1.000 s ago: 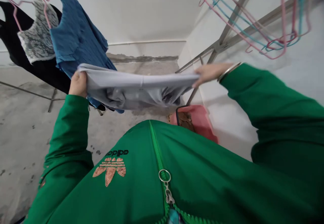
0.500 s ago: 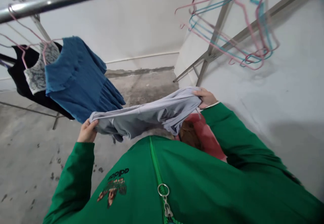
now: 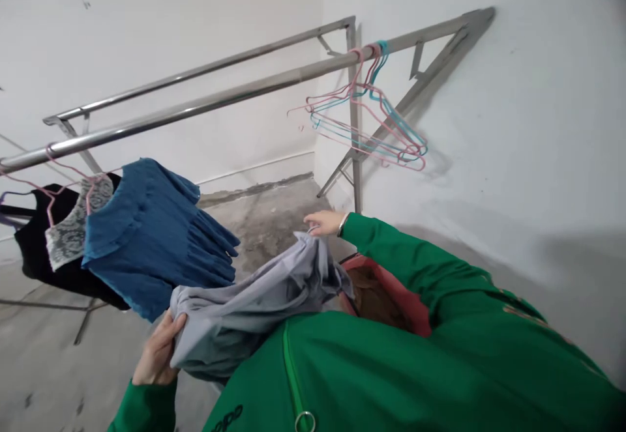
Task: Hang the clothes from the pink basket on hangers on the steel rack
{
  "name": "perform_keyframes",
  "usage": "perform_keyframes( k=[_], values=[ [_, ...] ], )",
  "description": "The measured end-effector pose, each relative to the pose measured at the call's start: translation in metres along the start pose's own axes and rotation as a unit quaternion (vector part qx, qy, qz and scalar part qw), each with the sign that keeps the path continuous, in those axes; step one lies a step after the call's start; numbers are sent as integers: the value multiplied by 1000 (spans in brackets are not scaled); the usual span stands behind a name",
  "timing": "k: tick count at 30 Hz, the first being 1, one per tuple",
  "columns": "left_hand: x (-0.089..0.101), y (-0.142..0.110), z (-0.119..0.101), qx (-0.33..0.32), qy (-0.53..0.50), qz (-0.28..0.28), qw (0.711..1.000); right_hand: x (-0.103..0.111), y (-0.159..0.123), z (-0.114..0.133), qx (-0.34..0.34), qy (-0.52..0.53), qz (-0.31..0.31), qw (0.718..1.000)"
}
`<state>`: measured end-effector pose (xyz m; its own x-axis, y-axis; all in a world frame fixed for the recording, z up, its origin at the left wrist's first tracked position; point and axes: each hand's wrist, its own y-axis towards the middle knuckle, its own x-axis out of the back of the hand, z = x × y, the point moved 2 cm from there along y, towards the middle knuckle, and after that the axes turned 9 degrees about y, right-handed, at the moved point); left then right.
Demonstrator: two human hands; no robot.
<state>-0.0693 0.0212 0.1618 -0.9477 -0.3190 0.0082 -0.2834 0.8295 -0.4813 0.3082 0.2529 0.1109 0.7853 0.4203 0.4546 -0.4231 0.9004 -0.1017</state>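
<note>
A light grey garment is stretched, bunched and wrinkled, in front of my body; its exact kind does not show. At its left end my left hand grips the cloth, thumb on top. My right hand is closed at the raised tip of the right end, where a thin pale strip shows by the fingers. The garment's right part droops in folds below that hand. Part of the lower edge is hidden against my green jacket.
On the metal rail hang a blue dress, a white lace top and a black garment at left. Several pink and blue hangers hang at right. A pink container with brown cloth stands below my right arm.
My view has tilted up, showing more of the rail. The right hand has shifted left along the garment, whose right end now hangs more loosely. My left hand keeps its grip.
</note>
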Motion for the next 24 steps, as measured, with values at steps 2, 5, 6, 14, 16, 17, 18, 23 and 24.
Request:
perform_keyframes(
  k=[2, 5, 6, 14, 16, 17, 18, 23, 24],
  values=[
    [-13, -6, -8, 3, 5, 8, 1000, 34, 2, 26, 54, -116, -97, 987],
    [-29, -13, -14, 10, 9, 19, 1000, 108, -8, 64, 106, -287, -356, 883],
    [-33, -14, -14, 12, 9, 19, 1000, 130, -12, 71, 97, -329, -409, 846],
    [-43, -11, -28, -13, 35, 29, 999, 187, -7, 46, -22, -447, -413, 793],
    [-44, -10, -36, -19, 46, 36, 998, 189, 0, 42, -9, -438, -429, 790],
    [-45, -10, -40, -23, 53, 38, 998, 192, 2, 41, -5, -432, -441, 786],
    [-45, -10, -44, -27, 58, 38, 997, 196, 4, 42, -5, -428, -453, 782],
    [-45, -12, -61, -47, 66, 36, 996, 213, 6, 46, -23, -422, -433, 796],
    [-45, -11, -64, -52, 69, 35, 996, 214, 5, 47, -23, -409, -427, 806]
  ],
)
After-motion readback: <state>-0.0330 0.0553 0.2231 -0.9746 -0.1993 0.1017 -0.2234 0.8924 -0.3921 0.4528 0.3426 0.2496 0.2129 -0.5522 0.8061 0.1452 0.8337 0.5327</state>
